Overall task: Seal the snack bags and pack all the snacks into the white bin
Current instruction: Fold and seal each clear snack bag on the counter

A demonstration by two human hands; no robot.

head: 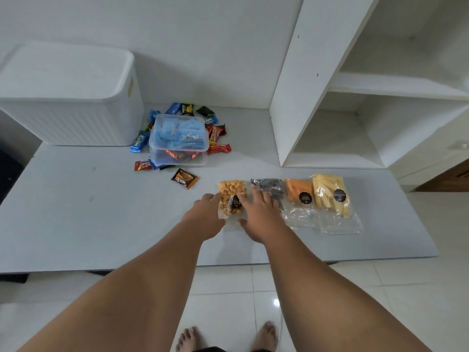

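Several clear snack bags lie in a row on the white table (pixel 76 224): one of orange-yellow puffs (pixel 231 191), a dark one (pixel 269 186), an orange one (pixel 298 191) and one of pale yellow sticks (pixel 330 194). My left hand (pixel 206 215) lies with straight fingers at the left edge of the puff bag. My right hand (pixel 258 214) rests flat, fingers spread, across the puff bag's right side and the dark bag's near end. The white bin (pixel 71 118) stands at the back left with its lid on.
A pile of small wrapped snacks (pixel 215 134) surrounds two stacked clear tubs (pixel 179 138) beside the bin. One loose brown packet (pixel 184 178) lies nearer. A white shelf unit (pixel 330 97) stands on the table's right. My bare feet show on the tiled floor below.
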